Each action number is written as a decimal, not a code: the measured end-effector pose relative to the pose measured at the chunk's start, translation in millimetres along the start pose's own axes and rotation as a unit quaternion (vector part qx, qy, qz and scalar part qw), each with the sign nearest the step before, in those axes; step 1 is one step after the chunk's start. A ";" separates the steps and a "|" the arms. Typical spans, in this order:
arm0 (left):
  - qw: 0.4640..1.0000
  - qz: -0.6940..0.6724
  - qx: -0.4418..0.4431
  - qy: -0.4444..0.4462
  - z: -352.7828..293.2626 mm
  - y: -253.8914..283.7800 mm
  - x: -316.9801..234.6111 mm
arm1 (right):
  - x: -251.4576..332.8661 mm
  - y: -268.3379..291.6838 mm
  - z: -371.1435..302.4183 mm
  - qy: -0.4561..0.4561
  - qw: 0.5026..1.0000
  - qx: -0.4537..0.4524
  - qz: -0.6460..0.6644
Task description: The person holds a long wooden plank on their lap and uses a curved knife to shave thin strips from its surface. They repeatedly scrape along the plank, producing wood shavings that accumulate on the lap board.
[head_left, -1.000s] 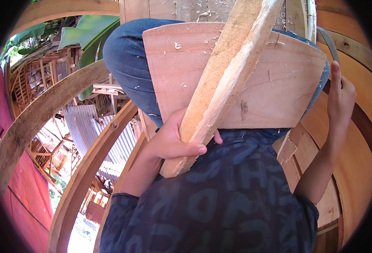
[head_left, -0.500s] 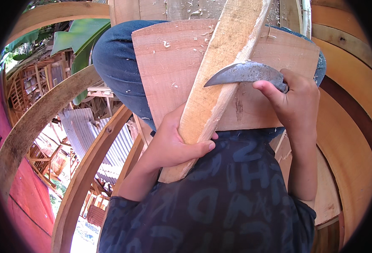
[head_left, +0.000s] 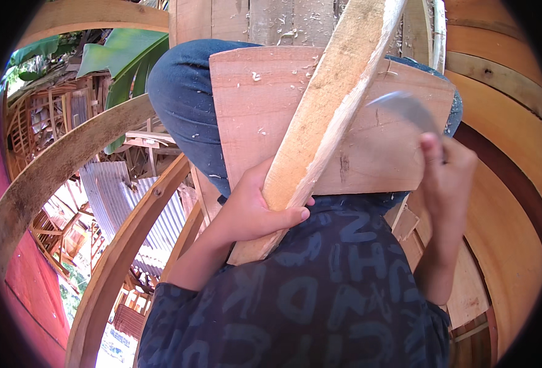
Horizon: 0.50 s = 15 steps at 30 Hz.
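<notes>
A long wooden strip (head_left: pixel 326 110) slants from my waist up to the far edge, its right side pale and freshly cut. My left hand (head_left: pixel 254 205) is wrapped round its near end, thumb across the top. In my right hand (head_left: pixel 448 175) is a knife with a curved blade (head_left: pixel 406 109), smeared by motion and held to the right of the strip, apart from it. The knife's handle is hidden in my fist. Beneath the strip a flat reddish board (head_left: pixel 252 110) lies across my thighs, with a few wood shavings on it.
Curved wooden ribs (head_left: pixel 127 257) rise at the left, with a drop beyond them to corrugated metal sheets (head_left: pixel 108 190) and scrap wood. Curved planking (head_left: pixel 498 202) walls the right side. Shavings lie scattered on the planks (head_left: pixel 271 21) ahead.
The knife has come off the strip and moved right and slightly nearer with my right hand. My left hand keeps its grip on the strip.
</notes>
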<state>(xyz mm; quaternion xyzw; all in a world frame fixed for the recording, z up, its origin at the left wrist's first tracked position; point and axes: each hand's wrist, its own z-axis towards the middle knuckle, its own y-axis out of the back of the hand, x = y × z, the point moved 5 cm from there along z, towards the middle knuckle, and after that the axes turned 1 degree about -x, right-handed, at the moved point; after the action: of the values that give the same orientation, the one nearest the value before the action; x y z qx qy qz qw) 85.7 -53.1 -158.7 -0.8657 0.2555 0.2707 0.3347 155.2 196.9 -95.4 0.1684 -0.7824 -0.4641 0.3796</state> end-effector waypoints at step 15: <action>0.999 0.020 -0.031 0.011 4.9 -5.3 -7.4 | 11.3 -43.0 24.6 0.091 0.990 -0.041 -0.105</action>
<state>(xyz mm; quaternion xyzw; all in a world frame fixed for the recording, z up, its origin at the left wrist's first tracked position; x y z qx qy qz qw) 82.2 -44.3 -154.7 -0.8731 0.2681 0.2757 0.2996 125.5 182.7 -134.1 0.2754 -0.7033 -0.5155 0.4048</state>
